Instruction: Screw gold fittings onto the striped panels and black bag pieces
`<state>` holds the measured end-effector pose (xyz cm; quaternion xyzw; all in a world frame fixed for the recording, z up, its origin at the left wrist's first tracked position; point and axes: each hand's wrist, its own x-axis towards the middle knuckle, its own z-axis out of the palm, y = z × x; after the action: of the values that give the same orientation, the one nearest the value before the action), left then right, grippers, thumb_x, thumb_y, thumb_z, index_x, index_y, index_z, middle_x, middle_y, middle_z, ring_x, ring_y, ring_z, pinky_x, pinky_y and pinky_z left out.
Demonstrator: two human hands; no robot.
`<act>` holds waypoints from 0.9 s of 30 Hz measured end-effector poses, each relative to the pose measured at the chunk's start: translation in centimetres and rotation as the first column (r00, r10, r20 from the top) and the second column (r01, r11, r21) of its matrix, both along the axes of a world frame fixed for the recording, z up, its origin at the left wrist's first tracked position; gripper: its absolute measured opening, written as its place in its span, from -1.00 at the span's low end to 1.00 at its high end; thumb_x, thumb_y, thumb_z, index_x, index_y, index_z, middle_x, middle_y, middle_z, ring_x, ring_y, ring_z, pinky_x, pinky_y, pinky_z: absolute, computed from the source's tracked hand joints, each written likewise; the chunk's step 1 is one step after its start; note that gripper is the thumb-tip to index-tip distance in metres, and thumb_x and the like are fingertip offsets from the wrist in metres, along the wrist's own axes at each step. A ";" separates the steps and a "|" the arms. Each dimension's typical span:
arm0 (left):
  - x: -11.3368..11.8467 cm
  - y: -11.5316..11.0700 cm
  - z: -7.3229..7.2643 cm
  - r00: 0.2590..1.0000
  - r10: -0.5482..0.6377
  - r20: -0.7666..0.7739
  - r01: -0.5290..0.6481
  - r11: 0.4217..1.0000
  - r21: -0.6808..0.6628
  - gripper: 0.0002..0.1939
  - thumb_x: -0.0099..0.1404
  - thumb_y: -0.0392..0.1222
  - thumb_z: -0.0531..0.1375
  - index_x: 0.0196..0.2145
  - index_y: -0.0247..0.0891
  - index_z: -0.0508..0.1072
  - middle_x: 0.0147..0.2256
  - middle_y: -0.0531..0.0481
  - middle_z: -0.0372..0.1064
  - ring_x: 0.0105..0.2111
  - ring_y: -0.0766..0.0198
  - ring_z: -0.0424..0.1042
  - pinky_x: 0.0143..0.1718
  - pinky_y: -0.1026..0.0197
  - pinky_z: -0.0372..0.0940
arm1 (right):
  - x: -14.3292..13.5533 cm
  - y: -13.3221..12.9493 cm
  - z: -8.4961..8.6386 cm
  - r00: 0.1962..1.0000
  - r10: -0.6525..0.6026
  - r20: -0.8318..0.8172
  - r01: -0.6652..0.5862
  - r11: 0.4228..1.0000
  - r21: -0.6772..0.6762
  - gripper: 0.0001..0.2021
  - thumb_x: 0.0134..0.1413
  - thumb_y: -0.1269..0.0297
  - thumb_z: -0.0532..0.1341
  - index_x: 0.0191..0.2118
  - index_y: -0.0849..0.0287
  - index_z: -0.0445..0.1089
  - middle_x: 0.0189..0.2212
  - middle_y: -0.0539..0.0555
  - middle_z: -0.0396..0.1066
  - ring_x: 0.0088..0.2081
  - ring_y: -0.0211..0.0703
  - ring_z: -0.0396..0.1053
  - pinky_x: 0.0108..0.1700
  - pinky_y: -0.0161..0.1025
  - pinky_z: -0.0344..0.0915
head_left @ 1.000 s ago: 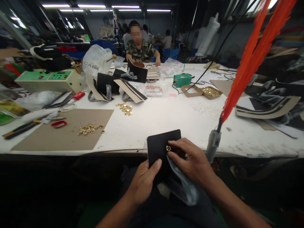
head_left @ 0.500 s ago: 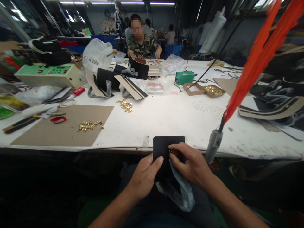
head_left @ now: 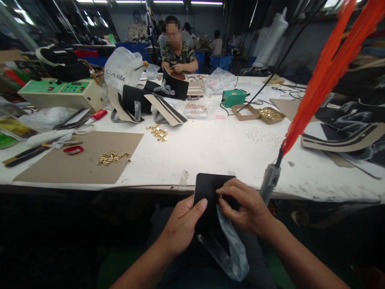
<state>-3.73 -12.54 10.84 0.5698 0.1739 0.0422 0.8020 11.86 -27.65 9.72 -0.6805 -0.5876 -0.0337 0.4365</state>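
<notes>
White table point(head_left: 195, 150), 2 hands point(head_left: 184, 224) point(head_left: 248, 204), 1 panel point(head_left: 207, 185)

The premises are a workshop. A long white worktable point(head_left: 198, 156) carries heaped gold metal fittings point(head_left: 110, 157), a control box point(head_left: 57, 98) with green panels, and a black-handled tool point(head_left: 25, 157). A person point(head_left: 179, 56) in camouflage occupies the far side; others point(head_left: 215, 44) appear farther back, under tube lights point(head_left: 207, 3).
</notes>
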 end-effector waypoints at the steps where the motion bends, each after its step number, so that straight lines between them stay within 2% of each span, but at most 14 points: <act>1: 0.0 0.0 0.0 1.000 0.014 0.002 -0.014 0.999 -0.031 -0.62 0.47 0.04 0.23 0.02 -0.30 0.62 -0.15 -0.10 0.62 -0.22 0.14 0.54 -0.09 0.16 0.40 | 0.3 -0.2 -0.1 0.999 0.033 -0.026 -0.033 0.999 -0.012 -0.79 0.30 0.47 0.27 0.00 0.10 0.45 -0.19 0.08 0.46 -0.19 -0.15 0.48 -0.18 -0.23 0.41; 5: 0.0 0.3 -0.2 0.999 0.044 -0.017 -0.045 0.996 -0.071 -0.62 0.44 0.03 0.26 0.01 -0.31 0.63 -0.16 -0.11 0.63 -0.20 0.12 0.56 -0.07 0.15 0.41 | 1.5 -0.9 -0.5 0.986 0.143 -0.080 -0.150 0.985 -0.085 -0.84 0.39 0.38 0.29 0.03 0.09 0.46 -0.15 0.08 0.49 -0.14 -0.19 0.50 -0.12 -0.28 0.45; 10: -0.1 0.3 -0.7 0.999 0.021 -0.040 -0.024 0.997 -0.076 -0.62 0.43 0.04 0.27 0.02 -0.27 0.63 -0.11 -0.10 0.64 -0.16 0.12 0.57 -0.01 0.14 0.40 | 2.0 -0.8 -0.6 0.984 0.171 -0.048 -0.173 0.983 -0.061 -0.82 0.37 0.34 0.33 0.04 0.11 0.49 -0.19 0.08 0.52 -0.20 -0.21 0.52 -0.17 -0.29 0.45; 15: -0.2 0.0 -0.7 0.999 0.039 -0.011 -0.039 0.999 -0.011 -0.64 0.46 0.04 0.24 0.03 -0.24 0.63 -0.09 -0.06 0.64 -0.19 0.15 0.57 -0.03 0.17 0.41 | 0.6 -0.6 -0.5 0.999 0.017 -0.044 -0.018 1.000 -0.023 -0.95 0.33 0.31 0.36 -0.13 0.11 0.55 -0.31 0.02 0.55 -0.32 -0.20 0.50 -0.27 -0.26 0.38; 19: -0.6 -0.2 -0.8 0.998 0.052 -0.029 -0.046 0.981 0.187 -0.62 0.50 0.06 0.18 0.03 -0.23 0.64 -0.12 -0.03 0.65 -0.18 0.13 0.55 -0.10 0.20 0.40 | -0.7 -0.6 0.0 0.976 -0.132 -0.172 0.107 0.983 -0.148 -0.90 0.30 0.28 0.36 -0.29 0.09 0.56 -0.40 -0.03 0.54 -0.37 -0.20 0.49 -0.30 -0.24 0.31; 22: -0.9 -0.4 -1.0 0.997 0.067 -0.045 -0.050 0.950 0.307 -0.60 0.51 0.07 0.17 0.04 -0.22 0.64 -0.11 -0.03 0.65 -0.14 0.10 0.55 -0.09 0.18 0.40 | -1.2 -0.3 0.8 0.911 -0.250 -0.329 0.155 0.945 -0.289 -0.83 0.25 0.25 0.37 -0.40 0.08 0.53 -0.45 -0.06 0.53 -0.40 -0.20 0.48 -0.33 -0.24 0.29; 24: -0.9 -0.5 -1.0 0.996 0.077 -0.046 -0.063 0.965 0.255 -0.60 0.50 0.07 0.19 0.05 -0.23 0.63 -0.09 -0.05 0.65 -0.14 0.08 0.57 -0.06 0.15 0.41 | -1.2 -0.1 1.3 0.865 -0.272 -0.422 0.128 0.932 -0.338 -0.85 0.22 0.22 0.37 -0.38 0.07 0.55 -0.42 -0.06 0.54 -0.36 -0.17 0.50 -0.30 -0.24 0.33; 26: -0.7 -0.6 -1.0 0.996 0.085 -0.035 -0.081 0.993 0.091 -0.59 0.48 0.06 0.21 0.08 -0.25 0.61 -0.07 -0.08 0.65 -0.12 0.05 0.59 -0.02 0.10 0.43 | -0.9 0.1 1.4 0.821 -0.285 -0.495 0.140 0.941 -0.310 -0.89 0.20 0.16 0.38 -0.23 0.05 0.59 -0.36 -0.04 0.55 -0.31 -0.15 0.51 -0.26 -0.23 0.37; 27: -0.6 -0.6 -0.9 0.995 0.096 -0.026 -0.096 0.995 -0.007 -0.59 0.47 0.05 0.23 0.10 -0.26 0.60 -0.06 -0.11 0.65 -0.11 0.03 0.60 0.00 0.07 0.44 | -0.7 0.0 1.3 0.800 -0.308 -0.515 0.185 0.943 -0.276 -0.81 0.20 0.12 0.38 -0.13 0.04 0.59 -0.32 -0.02 0.55 -0.30 -0.14 0.50 -0.24 -0.22 0.39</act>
<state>-4.35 -13.15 9.95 0.5582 0.2114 0.0727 0.7990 11.16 -27.64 11.05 -0.7744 -0.3428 0.1695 0.5040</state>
